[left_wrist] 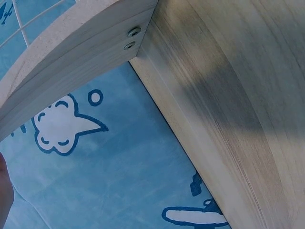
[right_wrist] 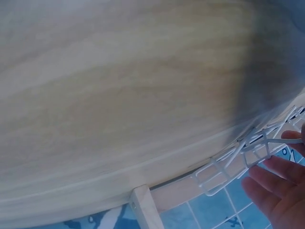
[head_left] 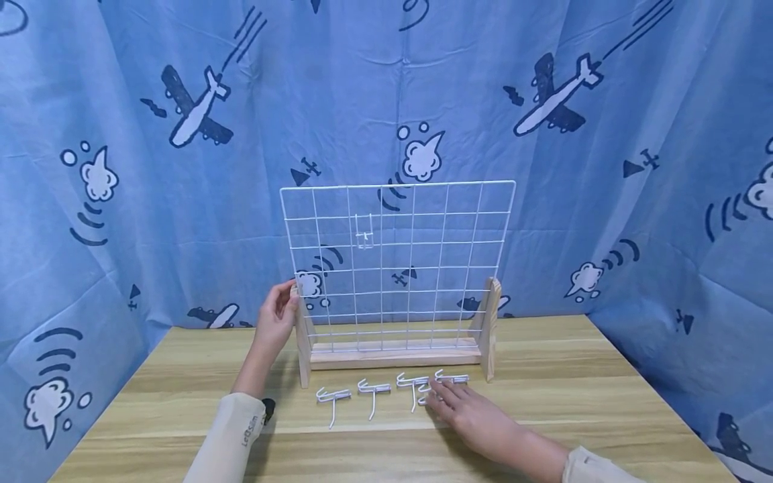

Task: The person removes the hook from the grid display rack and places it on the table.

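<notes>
A white wire grid [head_left: 397, 268] stands upright in a wooden stand [head_left: 395, 355]. The left hand [head_left: 278, 318] holds the top of the stand's left side post [head_left: 302, 345], thumb in front; only a sliver of that hand shows in the left wrist view. Low over the table, the right hand [head_left: 474, 419] pinches the stem of a white wire hook [right_wrist: 257, 145], partly hidden by the fingers in the head view. Beside it lie several similar hooks, among them a leftmost hook [head_left: 333, 397], a second hook [head_left: 374, 389] and a rightmost hook [head_left: 451, 378].
Another white hook [head_left: 364, 236] hangs on the grid's upper left part. The wooden table [head_left: 338, 456] reaches back to a blue curtain [head_left: 386, 87] printed with planes and clouds. Two screw heads [left_wrist: 134, 32] show low on the stand's side post.
</notes>
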`<state>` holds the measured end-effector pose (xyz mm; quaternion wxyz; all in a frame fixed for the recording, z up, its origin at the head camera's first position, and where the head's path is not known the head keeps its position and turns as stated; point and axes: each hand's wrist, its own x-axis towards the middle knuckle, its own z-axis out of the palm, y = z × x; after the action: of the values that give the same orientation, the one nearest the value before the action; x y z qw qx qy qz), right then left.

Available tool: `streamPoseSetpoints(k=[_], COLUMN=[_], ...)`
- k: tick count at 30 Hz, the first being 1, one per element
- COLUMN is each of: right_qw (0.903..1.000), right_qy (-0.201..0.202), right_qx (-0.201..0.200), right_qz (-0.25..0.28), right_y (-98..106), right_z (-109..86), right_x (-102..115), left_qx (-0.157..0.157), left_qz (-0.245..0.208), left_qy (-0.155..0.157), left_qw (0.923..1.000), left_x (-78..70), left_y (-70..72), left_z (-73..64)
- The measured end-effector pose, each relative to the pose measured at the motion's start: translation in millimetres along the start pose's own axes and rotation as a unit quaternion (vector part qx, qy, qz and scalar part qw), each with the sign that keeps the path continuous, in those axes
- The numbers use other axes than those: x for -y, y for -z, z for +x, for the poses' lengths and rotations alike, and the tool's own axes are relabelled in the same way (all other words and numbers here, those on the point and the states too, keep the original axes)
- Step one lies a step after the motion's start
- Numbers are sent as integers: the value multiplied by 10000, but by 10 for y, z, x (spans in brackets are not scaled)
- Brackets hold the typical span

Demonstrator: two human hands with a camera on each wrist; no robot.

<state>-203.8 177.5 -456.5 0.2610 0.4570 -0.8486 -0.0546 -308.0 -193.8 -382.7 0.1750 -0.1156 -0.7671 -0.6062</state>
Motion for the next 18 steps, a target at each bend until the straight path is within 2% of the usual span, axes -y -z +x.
streamPoseSetpoints(k=[9,14,18], right_qw=[9997,9988,9985], right_qy=[5,54,48], right_qx=[-94,-352,-399], right_qz=[-233,-344,-377], right_y=[-44,-61,-71], right_z=[-5,6,11], right_x=[29,42,50], left_qx=[61,-5,11], left_qz=[-65,-40,-47], left_qy=[16,-41,-4], left_qw=[10000,10000,10000], left_x=[-2,15,12], left_y=[1,1,2], left_z=[-21,-13,-10])
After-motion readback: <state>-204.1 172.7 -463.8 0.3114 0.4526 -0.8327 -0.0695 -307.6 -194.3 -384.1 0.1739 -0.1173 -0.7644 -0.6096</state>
